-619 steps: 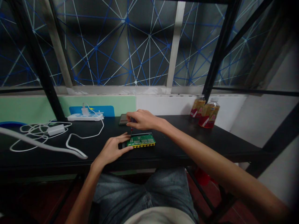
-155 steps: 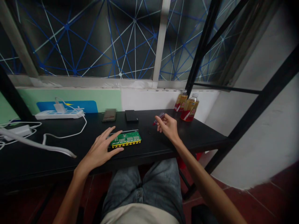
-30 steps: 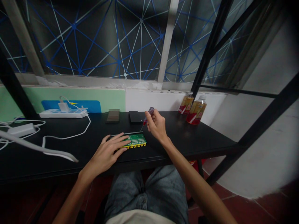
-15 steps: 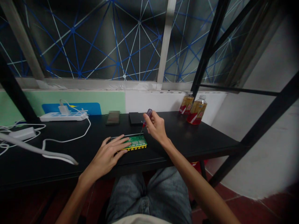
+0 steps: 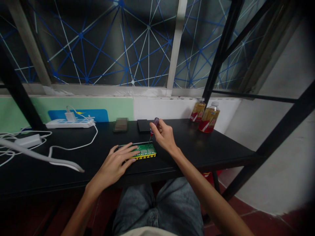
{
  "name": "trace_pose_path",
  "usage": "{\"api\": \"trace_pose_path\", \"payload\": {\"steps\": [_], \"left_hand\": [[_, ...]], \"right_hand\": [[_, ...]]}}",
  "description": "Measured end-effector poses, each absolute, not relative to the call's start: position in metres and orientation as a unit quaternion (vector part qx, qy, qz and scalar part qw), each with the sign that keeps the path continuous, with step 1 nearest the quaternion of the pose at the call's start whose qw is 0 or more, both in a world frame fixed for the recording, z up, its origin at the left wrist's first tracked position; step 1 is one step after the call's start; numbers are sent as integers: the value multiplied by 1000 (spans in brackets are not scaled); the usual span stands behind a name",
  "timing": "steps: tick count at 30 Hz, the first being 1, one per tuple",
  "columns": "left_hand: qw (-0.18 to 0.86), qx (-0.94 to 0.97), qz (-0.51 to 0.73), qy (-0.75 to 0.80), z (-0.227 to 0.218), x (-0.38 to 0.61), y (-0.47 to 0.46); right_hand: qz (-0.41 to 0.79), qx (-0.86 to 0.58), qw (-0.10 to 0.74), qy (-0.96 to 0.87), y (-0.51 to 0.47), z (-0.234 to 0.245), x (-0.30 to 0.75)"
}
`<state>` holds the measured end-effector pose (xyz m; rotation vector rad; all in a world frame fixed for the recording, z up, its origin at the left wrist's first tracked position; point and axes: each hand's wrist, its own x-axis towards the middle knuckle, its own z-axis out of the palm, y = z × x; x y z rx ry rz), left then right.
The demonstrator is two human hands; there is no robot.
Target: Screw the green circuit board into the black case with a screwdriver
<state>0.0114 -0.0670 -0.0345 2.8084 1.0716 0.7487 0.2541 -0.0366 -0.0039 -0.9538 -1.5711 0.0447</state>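
Note:
A green circuit board (image 5: 147, 149) with a yellow lower edge lies on the black table. My left hand (image 5: 119, 160) rests over its left part, fingers stretched out and apart across the top, thumb along the near edge. That part of the board is hidden under the fingers. In my right hand (image 5: 164, 133), closed around the dark handle, is a screwdriver (image 5: 151, 132). Its thin shaft slants down, with the tip at the far right part of the board; whether it sits in a screw is too small to tell.
Behind the board lie a flat black box (image 5: 143, 126) and a blurred block (image 5: 121, 125). Two drink bottles (image 5: 209, 118) stand at the back right. A white power strip (image 5: 70, 123), an adapter (image 5: 28, 141) and loose cables occupy the left. Black frame posts flank the table (image 5: 189, 147).
The whole view has shifted slightly. My right hand and the screwdriver handle sit slightly lower, with the tip still at the board. My left hand stays on the board.

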Motion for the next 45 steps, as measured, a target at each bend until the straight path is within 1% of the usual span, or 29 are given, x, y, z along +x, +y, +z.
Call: {"api": "trace_pose_path", "payload": {"steps": [2, 8, 11, 15, 18, 25, 28, 33, 35, 39, 45], "left_hand": [[21, 907, 238, 348, -35, 11, -67], [24, 905, 219, 364, -32, 12, -70], [25, 905, 216, 366, -30, 12, -73], [22, 904, 214, 368, -31, 11, -73], [24, 905, 214, 368, -30, 11, -72], [29, 905, 217, 363, -30, 12, -72], [31, 903, 235, 358, -29, 12, -73], [-1, 863, 349, 365, -23, 14, -75], [-6, 841, 397, 367, -21, 15, -75], [9, 821, 445, 357, -21, 15, -76], [5, 817, 466, 340, -24, 15, -76]], "right_hand": [[2, -416, 604, -680, -36, -4, 254], [21, -414, 611, -674, -32, -8, 254], [-22, -406, 621, -670, -34, -7, 253], [-110, -395, 587, -698, -33, -3, 250], [-142, -385, 575, -708, -29, -1, 249], [-140, -398, 640, -642, -32, 2, 255], [-91, -408, 670, -613, -34, 3, 255], [112, -371, 737, -553, -33, 2, 240], [167, -349, 752, -533, -34, 1, 229], [205, -327, 758, -526, -41, 0, 207], [203, -327, 752, -535, -48, -1, 193]]}}
